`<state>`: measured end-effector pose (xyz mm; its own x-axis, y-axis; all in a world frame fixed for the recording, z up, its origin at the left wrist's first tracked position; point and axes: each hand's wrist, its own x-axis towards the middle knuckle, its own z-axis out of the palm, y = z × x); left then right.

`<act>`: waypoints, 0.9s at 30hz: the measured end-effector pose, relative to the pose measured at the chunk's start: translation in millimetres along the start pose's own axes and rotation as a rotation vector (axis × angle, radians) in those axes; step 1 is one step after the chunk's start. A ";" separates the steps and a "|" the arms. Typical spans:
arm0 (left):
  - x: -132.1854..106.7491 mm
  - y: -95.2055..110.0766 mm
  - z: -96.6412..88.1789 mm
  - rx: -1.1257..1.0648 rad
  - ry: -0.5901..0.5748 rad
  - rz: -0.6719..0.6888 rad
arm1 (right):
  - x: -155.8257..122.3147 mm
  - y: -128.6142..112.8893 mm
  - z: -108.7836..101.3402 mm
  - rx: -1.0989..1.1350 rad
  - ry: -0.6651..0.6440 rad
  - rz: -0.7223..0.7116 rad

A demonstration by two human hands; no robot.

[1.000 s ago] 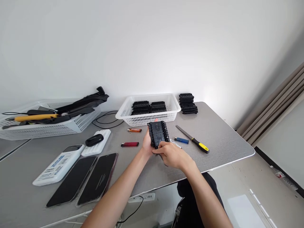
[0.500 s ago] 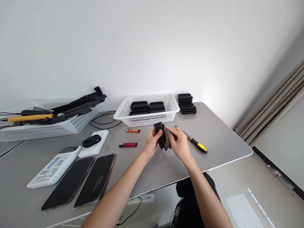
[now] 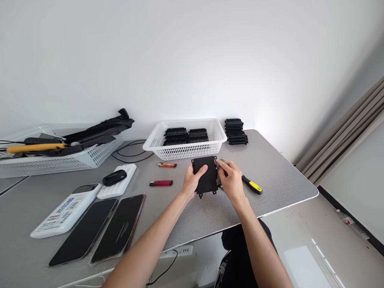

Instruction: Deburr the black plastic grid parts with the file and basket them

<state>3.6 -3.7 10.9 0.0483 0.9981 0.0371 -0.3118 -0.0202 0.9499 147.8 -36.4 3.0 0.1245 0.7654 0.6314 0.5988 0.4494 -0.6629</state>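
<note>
My left hand [image 3: 192, 179] grips a flat black plastic plate [image 3: 206, 178] by its left side, thumb across the face. Small tabs with holes stick out at the plate's corners. A thin grey piece [image 3: 219, 176], like a folded cloth or sandpaper, is pinched in my right hand [image 3: 232, 180] against the plate's right edge. Partly hidden behind that hand, a file-like tool with a black and yellow handle [image 3: 252, 185] lies on the table.
A white basket [image 3: 189, 151] holds stacked black plates; another stack [image 3: 236, 131] stands to its right. Two lighters [image 3: 161, 183], phones [image 3: 118, 228], power banks [image 3: 66, 212] and a mouse [image 3: 114, 178] lie to the left. A second basket [image 3: 90, 158] holds tools and black parts.
The black plate has turned from nearly edge-on to show its broad face. My right hand has shifted slightly right and down with the grey piece, along the plate's edge.
</note>
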 end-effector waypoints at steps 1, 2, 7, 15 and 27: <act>-0.7 0.3 0.7 -0.001 -0.004 0.005 | -0.9 -0.1 0.5 -0.031 0.004 -0.001; -1.3 0.4 1.3 -0.003 -0.006 0.008 | -1.8 -0.4 1.0 -0.061 0.002 -0.003; -3.1 -0.7 2.5 -0.015 -0.017 0.014 | -5.7 -3.1 3.1 -0.188 0.013 0.028; -0.4 0.7 -2.1 -0.032 0.006 0.016 | -0.2 3.9 2.5 -0.225 -0.126 -0.021; 16.3 4.9 -17.9 -0.068 0.150 -0.005 | -0.6 -3.3 -7.0 -0.306 -0.460 -0.156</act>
<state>-14.1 13.4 10.6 -0.0906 0.9957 -0.0195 -0.3756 -0.0160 0.9266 151.3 -41.5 7.6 -0.3001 0.8532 0.4267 0.7926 0.4719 -0.3862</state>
